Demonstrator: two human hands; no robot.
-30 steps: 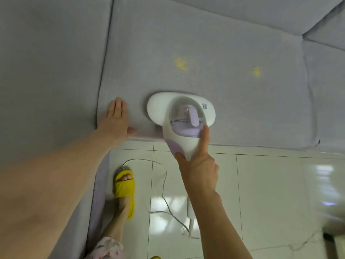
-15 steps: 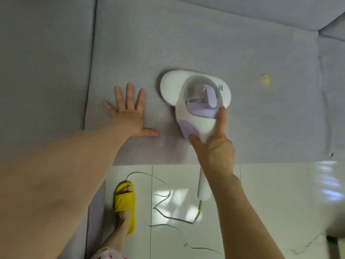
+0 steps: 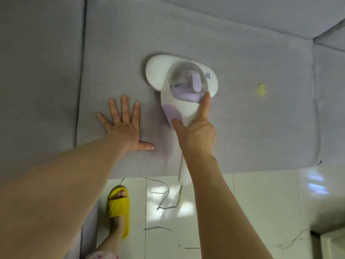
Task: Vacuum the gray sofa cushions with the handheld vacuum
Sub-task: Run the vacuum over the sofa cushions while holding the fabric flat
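The handheld vacuum [image 3: 182,85] is sitting head-down on the middle gray sofa cushion [image 3: 233,124], its wide white head lying flat against the fabric and its handle pointing back toward the cushion's front edge. The right hand [image 3: 196,131] is grasping the handle: the thumb is pressing on the purple patch, and the index finger is stretching along the body up to the clear dust cup. Just beside it, the left hand [image 3: 123,128] is lying flat on the same cushion, fingers spread and straight, holding nothing. A small yellow crumb [image 3: 261,89] is resting on the fabric well to the right of the vacuum's head. A thin cord [image 3: 164,200] is trailing from the handle's end across the glossy tiled floor [image 3: 261,202], near a foot wearing a yellow slipper [image 3: 118,204].
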